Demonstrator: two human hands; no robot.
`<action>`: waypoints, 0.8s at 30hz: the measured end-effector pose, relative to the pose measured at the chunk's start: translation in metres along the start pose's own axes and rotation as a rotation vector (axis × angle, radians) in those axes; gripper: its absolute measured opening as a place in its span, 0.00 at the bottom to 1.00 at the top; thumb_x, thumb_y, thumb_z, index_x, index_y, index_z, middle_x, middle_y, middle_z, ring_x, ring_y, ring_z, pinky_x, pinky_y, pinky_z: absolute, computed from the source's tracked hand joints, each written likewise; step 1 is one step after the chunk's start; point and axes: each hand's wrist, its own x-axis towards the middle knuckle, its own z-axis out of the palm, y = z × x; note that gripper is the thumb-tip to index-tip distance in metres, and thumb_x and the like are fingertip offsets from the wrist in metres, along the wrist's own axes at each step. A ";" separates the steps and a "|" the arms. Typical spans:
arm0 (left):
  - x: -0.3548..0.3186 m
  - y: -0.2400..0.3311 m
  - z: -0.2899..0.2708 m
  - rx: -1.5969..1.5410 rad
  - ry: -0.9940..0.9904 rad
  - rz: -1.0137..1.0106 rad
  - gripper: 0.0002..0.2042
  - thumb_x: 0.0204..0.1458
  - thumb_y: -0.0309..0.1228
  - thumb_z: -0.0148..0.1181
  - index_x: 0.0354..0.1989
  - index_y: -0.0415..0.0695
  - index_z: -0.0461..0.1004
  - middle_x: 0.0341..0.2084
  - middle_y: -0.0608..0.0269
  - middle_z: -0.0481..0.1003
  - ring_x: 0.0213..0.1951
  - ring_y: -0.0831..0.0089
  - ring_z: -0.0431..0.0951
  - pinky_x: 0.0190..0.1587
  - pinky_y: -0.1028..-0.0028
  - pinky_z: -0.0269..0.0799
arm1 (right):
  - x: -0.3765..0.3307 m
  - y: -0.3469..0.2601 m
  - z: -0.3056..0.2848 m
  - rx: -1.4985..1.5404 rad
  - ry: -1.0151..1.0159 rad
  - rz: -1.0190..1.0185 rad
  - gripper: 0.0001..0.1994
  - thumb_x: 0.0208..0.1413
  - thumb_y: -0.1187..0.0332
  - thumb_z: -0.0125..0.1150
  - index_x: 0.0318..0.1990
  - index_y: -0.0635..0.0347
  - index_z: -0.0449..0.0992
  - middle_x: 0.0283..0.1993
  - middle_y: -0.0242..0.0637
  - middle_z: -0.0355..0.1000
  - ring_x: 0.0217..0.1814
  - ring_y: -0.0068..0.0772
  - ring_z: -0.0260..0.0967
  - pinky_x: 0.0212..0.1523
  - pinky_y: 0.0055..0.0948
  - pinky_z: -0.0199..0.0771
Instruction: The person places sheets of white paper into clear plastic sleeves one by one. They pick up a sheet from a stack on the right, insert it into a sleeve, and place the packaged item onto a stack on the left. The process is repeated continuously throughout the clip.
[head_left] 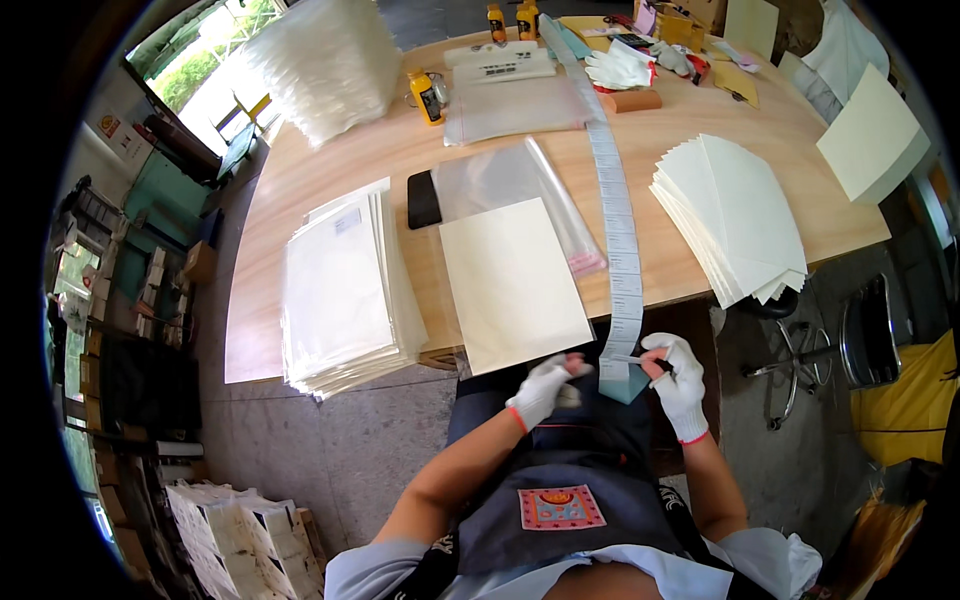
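Right of the cream sheet (pixel 514 285), the label strip (pixel 621 240) hangs off the tabletop (pixel 292 178). The right hand (pixel 677 378) seems to pinch a label (pixel 627 359) there; the left hand (pixel 545 392), below the sheet, has a grip I cannot tell. The strip looks light, flexible, easily creased; better held by edges.

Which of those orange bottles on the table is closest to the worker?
The bottle beside the left end of the flat clear plastic bags; the other orange bottles stand farther back, near the far edge of the table.

On the table (pixel 360 158), the phone (pixel 424 200) lies left of the label strip (pixel 619 220).
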 end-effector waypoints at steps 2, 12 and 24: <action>0.007 -0.011 -0.051 -0.373 0.360 0.138 0.11 0.51 0.29 0.55 0.43 0.46 0.67 0.20 0.68 0.68 0.15 0.79 0.67 0.17 0.75 0.66 | 0.005 0.008 0.017 0.130 -0.120 0.088 0.06 0.44 0.77 0.59 0.32 0.63 0.72 0.35 0.36 0.70 0.36 0.24 0.67 0.35 0.22 0.66; -0.099 -0.026 -0.110 -0.115 0.271 0.239 0.12 0.54 0.34 0.52 0.40 0.38 0.69 0.28 0.61 0.75 0.19 0.76 0.74 0.26 0.77 0.75 | 0.119 0.045 0.123 0.172 -0.406 0.345 0.08 0.47 0.66 0.60 0.30 0.61 0.77 0.24 0.28 0.70 0.29 0.18 0.63 0.32 0.20 0.62; -0.110 -0.021 -0.104 -0.006 0.218 0.261 0.10 0.54 0.34 0.52 0.36 0.39 0.69 0.26 0.63 0.74 0.23 0.77 0.75 0.28 0.79 0.74 | 0.142 0.032 0.159 -0.375 -0.032 0.046 0.16 0.41 0.64 0.65 0.38 0.59 0.72 0.34 0.39 0.71 0.33 0.39 0.69 0.37 0.33 0.67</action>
